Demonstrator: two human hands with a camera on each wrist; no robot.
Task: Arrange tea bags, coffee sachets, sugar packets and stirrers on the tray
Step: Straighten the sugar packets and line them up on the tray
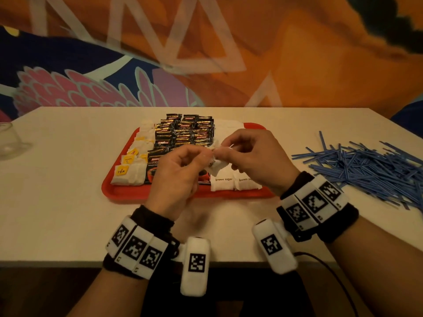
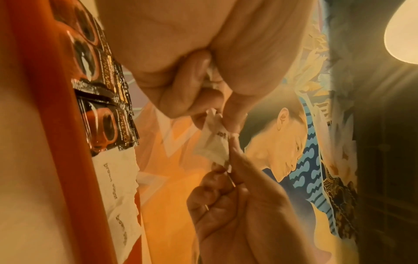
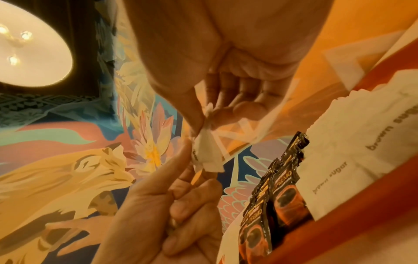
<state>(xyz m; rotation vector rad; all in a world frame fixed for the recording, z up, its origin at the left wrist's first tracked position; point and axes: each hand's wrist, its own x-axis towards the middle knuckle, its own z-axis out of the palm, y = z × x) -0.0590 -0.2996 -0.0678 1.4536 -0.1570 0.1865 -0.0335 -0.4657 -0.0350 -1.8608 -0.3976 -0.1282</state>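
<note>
Both hands hover over the red tray (image 1: 160, 194) and share one crumpled white sugar packet (image 1: 216, 164). My left hand (image 1: 206, 154) pinches its left end and my right hand (image 1: 225, 149) pinches its top right. The wrist views show the same packet (image 2: 212, 142) (image 3: 207, 153) pinched between thumb and fingers of both hands. On the tray, tea bags (image 1: 128, 172) with yellow tags fill the left, black coffee sachets (image 1: 183, 131) the middle, and white brown-sugar packets (image 1: 223, 183) the right. Blue stirrers (image 1: 366, 165) lie heaped on the table to the right of the tray.
A clear glass (image 1: 9, 140) stands at the table's far left edge. The white table (image 1: 68, 202) ends against a painted wall behind the tray. A black cable (image 1: 329, 271) runs off the near edge by my right forearm.
</note>
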